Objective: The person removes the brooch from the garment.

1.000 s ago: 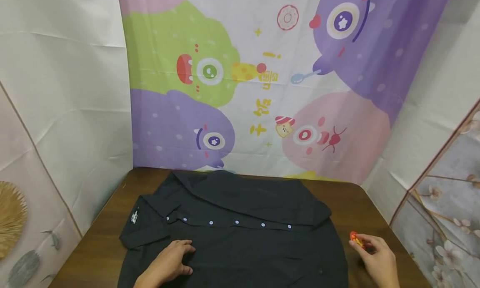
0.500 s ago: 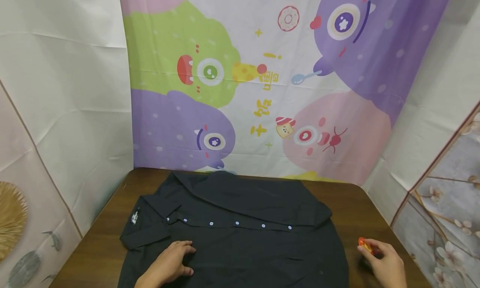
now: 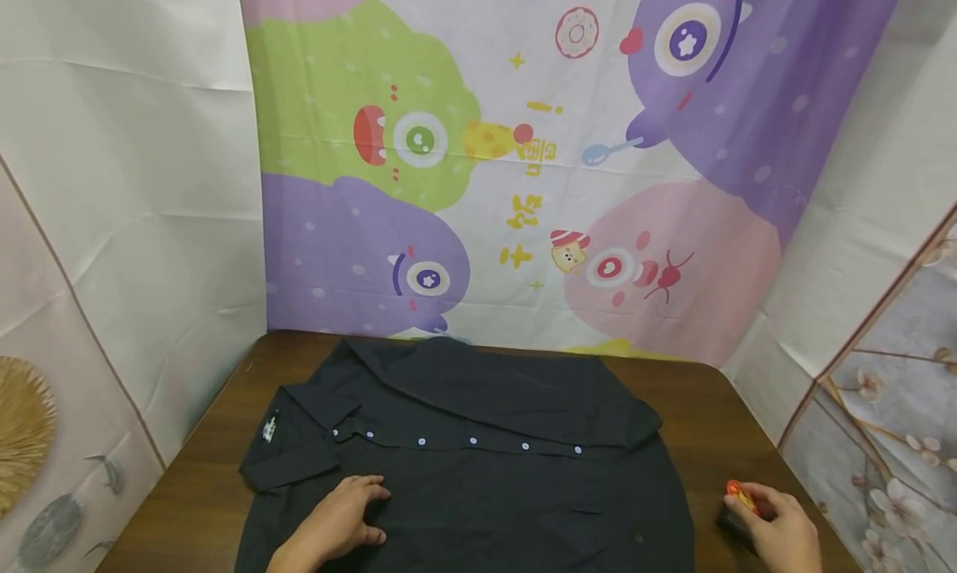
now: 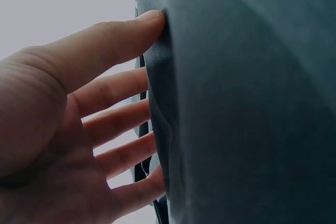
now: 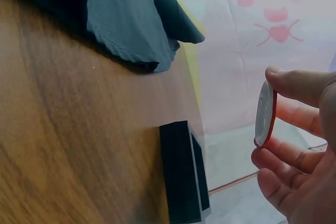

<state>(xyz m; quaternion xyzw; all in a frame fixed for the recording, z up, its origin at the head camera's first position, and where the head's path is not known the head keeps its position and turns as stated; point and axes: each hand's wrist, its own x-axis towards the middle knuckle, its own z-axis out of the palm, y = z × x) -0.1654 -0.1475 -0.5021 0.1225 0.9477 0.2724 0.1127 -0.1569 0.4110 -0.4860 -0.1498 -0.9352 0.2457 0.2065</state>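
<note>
A dark button-up shirt (image 3: 463, 506) lies spread on the table, with a row of pale buttons (image 3: 473, 441) across it. My left hand (image 3: 336, 519) rests on the shirt's near left part, fingers spread and slightly bent; in the left wrist view the thumb and fingertips touch the cloth. Right of the shirt, my right hand (image 3: 785, 530) pinches a small round disc (image 3: 743, 497) between thumb and fingers. Its front is red and yellow; the right wrist view shows its whitish back and red rim. Below that hand stands a small black block (image 5: 181, 174) on the table.
The brown wooden table (image 3: 187, 506) ends at a hanging cloth (image 3: 516, 307) with cartoon monsters. White fabric walls (image 3: 187, 266) close in both sides. A white mark (image 3: 270, 428) shows on the folded part of the shirt at left.
My right hand has moved right and slightly toward me with the disc, away from the shirt, and the black block now shows under it. The left hand and shirt stay put.
</note>
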